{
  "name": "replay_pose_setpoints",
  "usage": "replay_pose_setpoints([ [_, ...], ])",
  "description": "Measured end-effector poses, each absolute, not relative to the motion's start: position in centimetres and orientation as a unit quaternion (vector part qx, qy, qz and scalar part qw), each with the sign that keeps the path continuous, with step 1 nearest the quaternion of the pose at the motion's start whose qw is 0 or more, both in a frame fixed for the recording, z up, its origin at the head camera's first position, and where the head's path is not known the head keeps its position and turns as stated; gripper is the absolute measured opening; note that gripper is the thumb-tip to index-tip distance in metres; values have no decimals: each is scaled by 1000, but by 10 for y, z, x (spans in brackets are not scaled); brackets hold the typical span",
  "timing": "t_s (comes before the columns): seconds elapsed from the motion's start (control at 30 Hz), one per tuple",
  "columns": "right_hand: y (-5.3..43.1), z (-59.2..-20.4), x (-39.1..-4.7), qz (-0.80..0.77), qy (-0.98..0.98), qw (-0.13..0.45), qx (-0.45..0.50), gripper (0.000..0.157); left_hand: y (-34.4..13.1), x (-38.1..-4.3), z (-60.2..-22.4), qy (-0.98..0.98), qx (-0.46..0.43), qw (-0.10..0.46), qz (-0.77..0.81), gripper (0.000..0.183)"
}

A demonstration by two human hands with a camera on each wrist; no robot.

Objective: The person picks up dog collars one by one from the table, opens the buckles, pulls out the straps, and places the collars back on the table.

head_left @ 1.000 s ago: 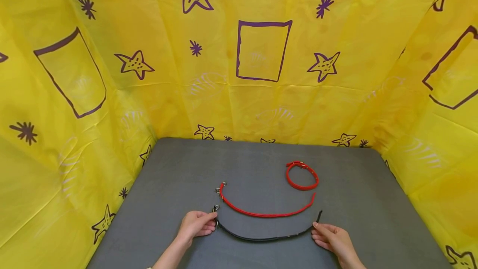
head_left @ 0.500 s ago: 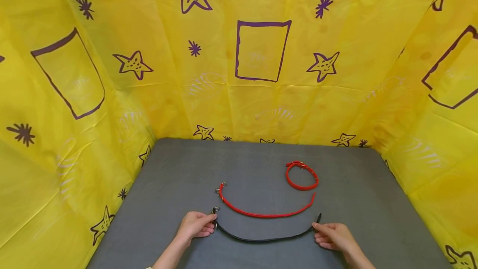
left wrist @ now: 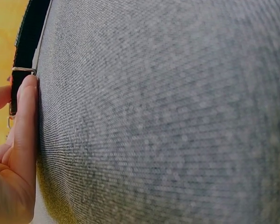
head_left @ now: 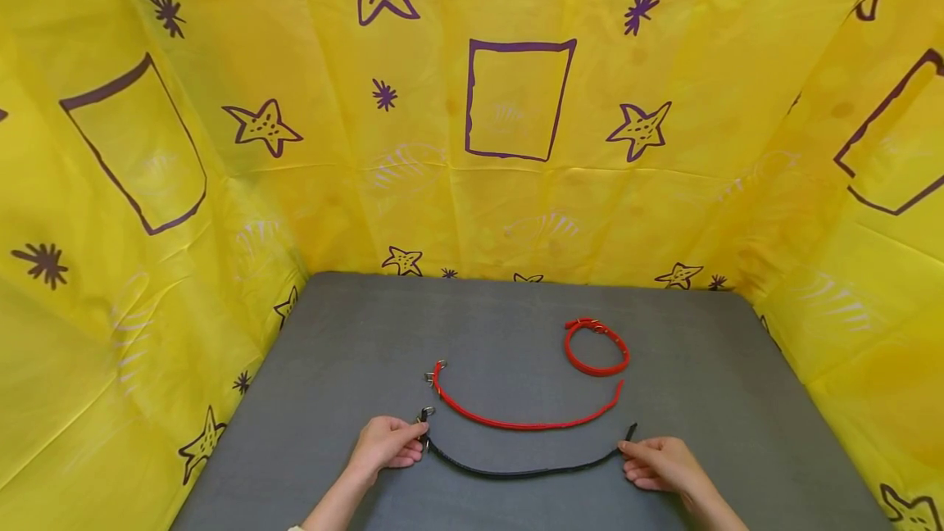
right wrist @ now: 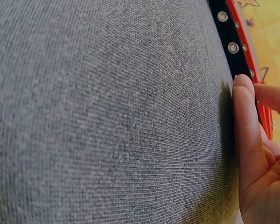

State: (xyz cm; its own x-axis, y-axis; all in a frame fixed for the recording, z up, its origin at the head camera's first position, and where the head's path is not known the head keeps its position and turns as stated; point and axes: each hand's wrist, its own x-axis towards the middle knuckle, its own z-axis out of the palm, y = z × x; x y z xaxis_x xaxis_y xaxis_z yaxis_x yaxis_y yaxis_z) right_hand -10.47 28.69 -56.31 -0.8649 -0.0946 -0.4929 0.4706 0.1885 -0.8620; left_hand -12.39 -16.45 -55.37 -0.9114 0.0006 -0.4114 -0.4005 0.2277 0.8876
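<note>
In the head view a black collar (head_left: 509,475) curves between both hands, its middle bowed toward the person. My left hand (head_left: 389,442) pinches its buckle end, where a metal ring shows past the fingers. My right hand (head_left: 660,465) pinches the other end between thumb and fingers, the tip poking out beyond. Metal eyelets dot the black strap (right wrist: 226,32) in the right wrist view. Just behind it lies an unbuckled red collar (head_left: 524,425), its buckle to the left. A second red collar (head_left: 597,351), fastened into a loop, lies farther back on the right.
All of this is on a grey cloth-covered table (head_left: 413,310). Yellow fabric walls (head_left: 332,105) printed with purple stars and shapes rise at the back and both sides.
My right hand has shifted slightly to the right, still pinching the black collar's tip end. The left hand and both red collars stay where they were.
</note>
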Motion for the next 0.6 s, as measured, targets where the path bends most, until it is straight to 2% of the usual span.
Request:
replay_pose_setpoints([
  [0.6,282,-555,-107,-588,773,210,116,26,-161,-127,-556,827,-108,106,541,28],
])
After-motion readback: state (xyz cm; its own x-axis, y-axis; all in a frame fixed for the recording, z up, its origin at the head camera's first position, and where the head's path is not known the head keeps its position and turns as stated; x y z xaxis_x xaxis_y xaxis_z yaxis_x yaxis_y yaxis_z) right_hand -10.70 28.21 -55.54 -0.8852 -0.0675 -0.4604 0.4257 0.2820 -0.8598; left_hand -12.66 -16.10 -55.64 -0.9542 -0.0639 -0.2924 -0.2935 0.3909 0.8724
